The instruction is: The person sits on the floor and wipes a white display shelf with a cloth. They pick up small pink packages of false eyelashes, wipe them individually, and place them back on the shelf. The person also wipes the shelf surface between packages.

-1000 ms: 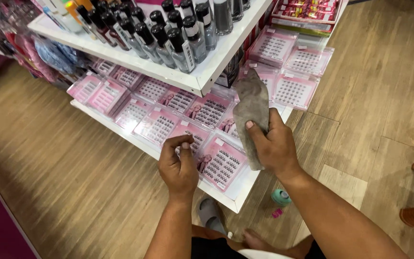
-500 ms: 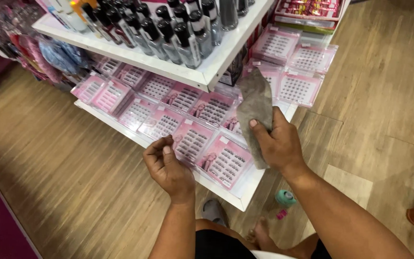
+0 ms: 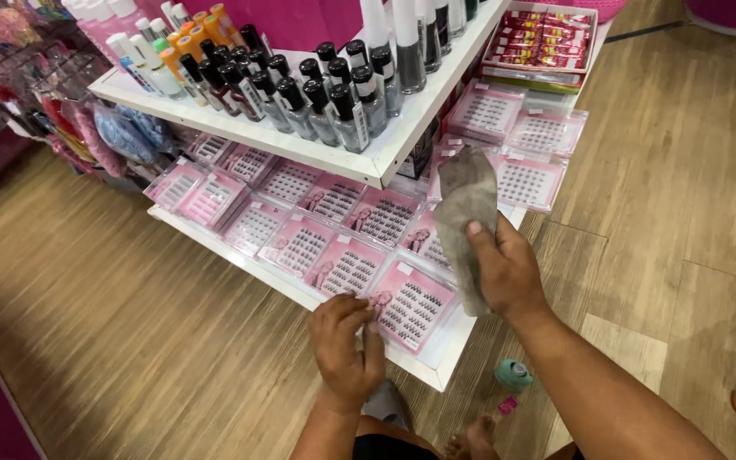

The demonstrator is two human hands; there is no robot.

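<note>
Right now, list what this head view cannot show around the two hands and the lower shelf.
- Left hand: fingertips curl onto a pink lash box; grip or mere touch is unclear.
- Grey cloth in the right hand: covers the boxes behind it.
- Lower shelf: its rear is hidden under the upper shelf.
- Teal object on the floor: too small to identify.

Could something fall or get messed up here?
Maybe. The left hand touches a pink box lying near the front edge of the lower shelf, so a nudge might slide it onto the floor. The right hand holds a grey cloth close under the upper shelf, where small bottles stand packed together; a bump there could tip some over.
</note>
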